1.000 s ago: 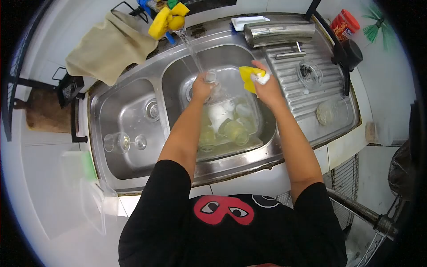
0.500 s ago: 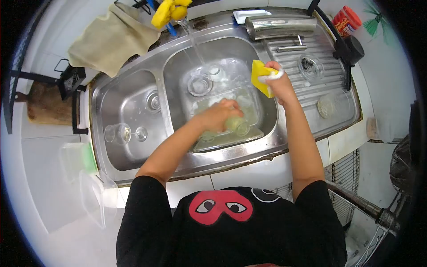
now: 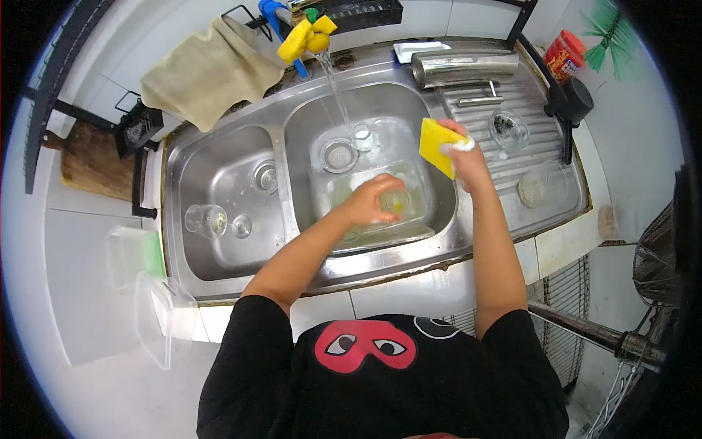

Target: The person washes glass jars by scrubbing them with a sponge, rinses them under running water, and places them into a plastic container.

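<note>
My left hand (image 3: 371, 200) curves its fingers around a small clear glass (image 3: 396, 203) over a transparent plastic container (image 3: 417, 233) with greenish water, in the right sink basin (image 3: 300, 146). Whether the glass touches the water is hard to tell. In my right hand (image 3: 468, 157) is a yellow sponge (image 3: 436, 148) with white foam on it, held above the basin's right edge. Water runs from the tap (image 3: 319, 45), wrapped in yellow, near a small glass (image 3: 363, 137) on the basin floor. The drain strainer (image 3: 339, 155) lies beside that glass.
A stemmed glass (image 3: 212, 221) lies in the left basin (image 3: 201, 161). On the ridged drainboard (image 3: 475, 110) are a steel cylinder (image 3: 464, 69), a glass dish (image 3: 510, 129) and a clear cup (image 3: 537, 188). A beige cloth (image 3: 208, 73) hangs behind the left basin.
The whole view has shifted slightly. My left hand has turned the glass from sideways to a more upright position over the container. The right hand keeps the sponge, now a little lower.
</note>
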{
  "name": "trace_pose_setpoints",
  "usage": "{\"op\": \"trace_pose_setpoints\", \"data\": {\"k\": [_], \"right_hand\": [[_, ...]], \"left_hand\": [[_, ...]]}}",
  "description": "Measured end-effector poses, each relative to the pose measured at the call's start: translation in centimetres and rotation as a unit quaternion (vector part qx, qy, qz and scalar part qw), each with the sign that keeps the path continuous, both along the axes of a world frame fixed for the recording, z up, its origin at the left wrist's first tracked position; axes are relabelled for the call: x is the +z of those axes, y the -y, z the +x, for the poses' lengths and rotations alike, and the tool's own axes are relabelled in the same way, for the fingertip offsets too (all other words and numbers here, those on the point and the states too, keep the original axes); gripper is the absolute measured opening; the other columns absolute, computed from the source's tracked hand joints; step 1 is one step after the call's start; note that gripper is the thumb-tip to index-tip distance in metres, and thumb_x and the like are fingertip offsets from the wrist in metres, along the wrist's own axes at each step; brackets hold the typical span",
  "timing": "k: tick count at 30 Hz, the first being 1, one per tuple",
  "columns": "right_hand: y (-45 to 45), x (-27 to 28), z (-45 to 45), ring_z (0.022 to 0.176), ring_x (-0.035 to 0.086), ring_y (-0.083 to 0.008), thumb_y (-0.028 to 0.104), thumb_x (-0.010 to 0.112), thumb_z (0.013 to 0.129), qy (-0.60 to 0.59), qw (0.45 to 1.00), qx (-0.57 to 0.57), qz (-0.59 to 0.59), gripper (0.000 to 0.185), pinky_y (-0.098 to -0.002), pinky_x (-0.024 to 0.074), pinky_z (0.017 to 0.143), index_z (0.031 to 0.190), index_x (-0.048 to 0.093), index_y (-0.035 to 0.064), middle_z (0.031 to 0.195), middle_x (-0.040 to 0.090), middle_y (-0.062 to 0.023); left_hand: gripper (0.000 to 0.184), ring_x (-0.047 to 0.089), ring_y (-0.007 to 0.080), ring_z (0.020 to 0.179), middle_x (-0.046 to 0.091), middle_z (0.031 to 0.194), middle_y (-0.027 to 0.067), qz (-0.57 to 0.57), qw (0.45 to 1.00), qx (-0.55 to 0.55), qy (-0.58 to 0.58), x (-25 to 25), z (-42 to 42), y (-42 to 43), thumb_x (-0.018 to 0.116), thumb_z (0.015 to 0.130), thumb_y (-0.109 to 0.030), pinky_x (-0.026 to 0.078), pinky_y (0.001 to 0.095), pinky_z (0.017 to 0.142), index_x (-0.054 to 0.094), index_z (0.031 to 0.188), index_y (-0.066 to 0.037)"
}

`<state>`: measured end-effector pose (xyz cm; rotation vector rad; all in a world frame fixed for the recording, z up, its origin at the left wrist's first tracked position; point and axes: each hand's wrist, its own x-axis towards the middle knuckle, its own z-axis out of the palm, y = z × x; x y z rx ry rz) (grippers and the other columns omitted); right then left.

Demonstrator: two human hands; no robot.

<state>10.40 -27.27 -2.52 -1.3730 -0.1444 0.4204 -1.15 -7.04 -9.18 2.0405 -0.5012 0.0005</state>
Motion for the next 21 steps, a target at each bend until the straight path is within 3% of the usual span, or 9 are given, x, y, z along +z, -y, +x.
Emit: {"op": "trace_pose_setpoints", "data": {"k": [2,5,8,11,14,17,20,21], "right_hand": [[0.4,0.0,-0.2,0.09,0.055,-0.0157,-0.008,0.051,0.069,0.015,0.998,0.042,-0.049,0.047,-0.0257,0.0457,0.077,0.111,0.054,0.0124,0.103,0.057,-0.0036],[0.7,0.1,-0.8,0.089,0.055,-0.0141,-0.007,0.052,0.067,0.047,0.99,0.098,-0.087,0.045,-0.0241,0.0451,0.076,0.107,0.057,0.0132,0.102,0.058,-0.0021],[0.7,-0.3,-1.2,0.088,0.055,-0.0122,-0.004,0.055,0.066,0.072,0.98,0.123,-0.136,0.043,-0.0229,0.0442,0.076,0.106,0.056,0.0126,0.1,0.058,-0.002],[0.7,-0.4,-1.2,0.096,0.051,-0.0119,-0.008,0.054,0.063,0.097,0.967,0.137,-0.19,0.049,-0.0233,0.0398,0.084,0.109,0.053,0.0097,0.105,0.055,-0.0013],[0.7,0.3,-1.5,0.095,0.051,-0.0112,-0.007,0.054,0.064,0.116,0.962,0.127,-0.214,0.047,-0.0226,0.0394,0.084,0.108,0.053,0.0093,0.105,0.055,-0.0007],[1.2,0.4,-1.5,0.094,0.051,-0.0114,-0.004,0.058,0.065,0.133,0.958,0.134,-0.214,0.046,-0.0231,0.0394,0.084,0.108,0.053,0.0098,0.103,0.055,-0.0009],[1.1,1.1,-1.7,0.094,0.054,-0.0153,-0.001,0.062,0.065,0.165,0.934,0.157,-0.276,0.044,-0.025,0.04,0.084,0.107,0.053,0.0106,0.104,0.057,-0.0038],[0.9,1.3,-2.0,0.095,0.054,-0.017,0.0,0.063,0.065,0.191,0.925,0.156,-0.289,0.044,-0.0256,0.0402,0.085,0.106,0.054,0.0106,0.105,0.057,-0.005]], "left_hand": [[0.057,0.051,0.0281,0.1,0.052,0.106,0.0107,-0.027,0.997,0.072,-0.013,-0.6,0.9,-1.1,0.076,0.056,-0.02,0.04,0.0339,0.088,0.054,0.107,-0.01],[0.059,0.05,0.0286,0.099,0.052,0.107,0.0106,0.029,0.997,0.064,-0.024,0.2,1.7,-2.4,0.077,0.056,-0.02,0.04,0.0349,0.089,0.053,0.108,-0.01],[0.059,0.047,0.0298,0.103,0.05,0.111,0.0112,0.17,0.984,0.013,0.048,-0.1,1.4,-2.5,0.077,0.055,-0.018,0.038,0.0357,0.091,0.054,0.109,-0.012],[0.057,0.042,0.0316,0.108,0.048,0.114,0.0115,0.307,0.949,0.006,0.07,-0.4,0.8,-1.6,0.076,0.056,-0.016,0.037,0.0365,0.092,0.055,0.109,-0.013],[0.06,0.042,0.0357,0.109,0.047,0.116,0.0142,0.326,0.944,0.012,0.049,-0.6,0.9,-1.1,0.077,0.055,-0.017,0.036,0.0394,0.093,0.054,0.11,-0.012],[0.053,0.046,0.035,0.105,0.047,0.115,0.0166,0.243,0.968,0.026,0.06,0.1,1.7,-0.8,0.074,0.062,-0.018,0.039,0.0392,0.09,0.054,0.111,-0.012],[0.043,0.05,0.0356,0.101,0.046,0.116,0.0193,0.13,0.966,0.218,0.043,-3.4,5.5,-3.5,0.07,0.068,-0.02,0.042,0.0397,0.084,0.055,0.108,-0.013],[0.04,0.051,0.0355,0.1,0.046,0.115,0.0194,0.16,0.952,0.261,0.007,-3.4,6.4,-3.9,0.069,0.07,-0.021,0.043,0.0399,0.083,0.055,0.107,-0.013]]}}
